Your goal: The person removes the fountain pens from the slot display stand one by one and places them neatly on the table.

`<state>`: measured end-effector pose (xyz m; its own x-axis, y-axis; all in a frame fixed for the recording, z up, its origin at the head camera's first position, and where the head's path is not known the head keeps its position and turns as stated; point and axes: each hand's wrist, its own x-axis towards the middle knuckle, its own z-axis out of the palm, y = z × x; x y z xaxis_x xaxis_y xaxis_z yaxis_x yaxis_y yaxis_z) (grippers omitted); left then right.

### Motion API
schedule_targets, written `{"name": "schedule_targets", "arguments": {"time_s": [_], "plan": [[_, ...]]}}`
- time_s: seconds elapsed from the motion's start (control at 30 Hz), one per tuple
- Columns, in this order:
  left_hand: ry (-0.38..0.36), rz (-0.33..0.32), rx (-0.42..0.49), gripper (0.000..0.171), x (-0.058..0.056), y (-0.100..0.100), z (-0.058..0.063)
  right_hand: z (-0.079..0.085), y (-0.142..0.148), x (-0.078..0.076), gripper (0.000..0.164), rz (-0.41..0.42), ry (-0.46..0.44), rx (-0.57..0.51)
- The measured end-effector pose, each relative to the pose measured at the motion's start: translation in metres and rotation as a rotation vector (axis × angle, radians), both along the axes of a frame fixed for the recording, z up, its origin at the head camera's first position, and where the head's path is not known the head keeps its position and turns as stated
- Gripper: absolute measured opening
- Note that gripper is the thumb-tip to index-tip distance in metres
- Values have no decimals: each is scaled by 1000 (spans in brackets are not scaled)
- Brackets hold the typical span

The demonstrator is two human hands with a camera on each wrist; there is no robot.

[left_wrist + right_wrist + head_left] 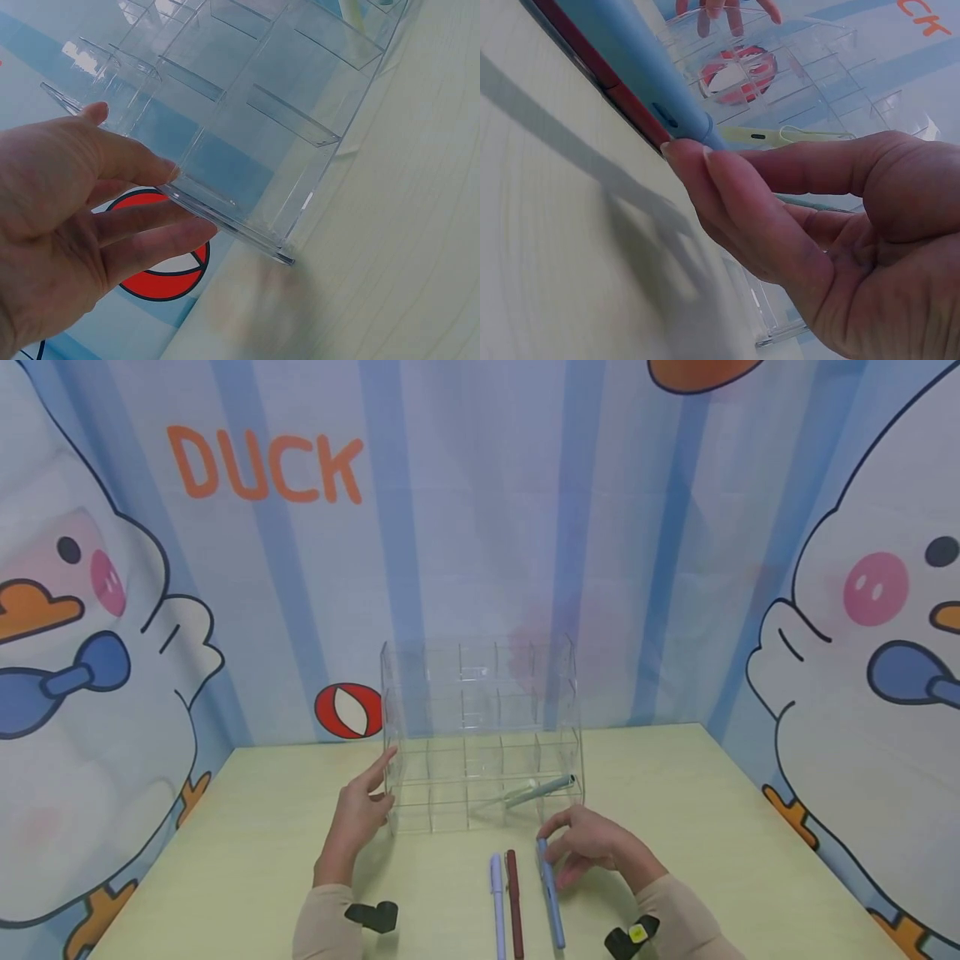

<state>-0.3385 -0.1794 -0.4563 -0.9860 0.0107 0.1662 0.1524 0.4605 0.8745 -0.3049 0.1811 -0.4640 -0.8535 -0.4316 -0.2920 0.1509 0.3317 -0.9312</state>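
Observation:
A clear compartment organizer (483, 760) stands on the table, seen tilted in the left wrist view. My left hand (360, 814) is at its left side, thumb and fingertips touching the side panel (225, 220). My right hand (588, 847) pinches the upper end of a blue pen (551, 897) between thumb and fingers. In the right wrist view, the blue pen (634, 60) slants in from the upper left, its far end out of frame. Left of it lie a dark red pen (514, 906) and a lavender pen (497, 902).
A teal pen (542, 791) leans in the organizer's lower right part, with a pale yellow-green pen (780, 136) near it. The pale wood-grain table (675, 793) ends at a striped duck-print curtain (480, 527), which also hangs at both sides.

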Motion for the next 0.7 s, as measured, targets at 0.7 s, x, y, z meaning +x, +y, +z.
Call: {"name": "schedule_targets", "arguments": {"time_s": [0.7], "plan": [[10, 1, -4, 79, -1, -1, -1, -9, -8, 1, 33, -14, 44, 2]]}}
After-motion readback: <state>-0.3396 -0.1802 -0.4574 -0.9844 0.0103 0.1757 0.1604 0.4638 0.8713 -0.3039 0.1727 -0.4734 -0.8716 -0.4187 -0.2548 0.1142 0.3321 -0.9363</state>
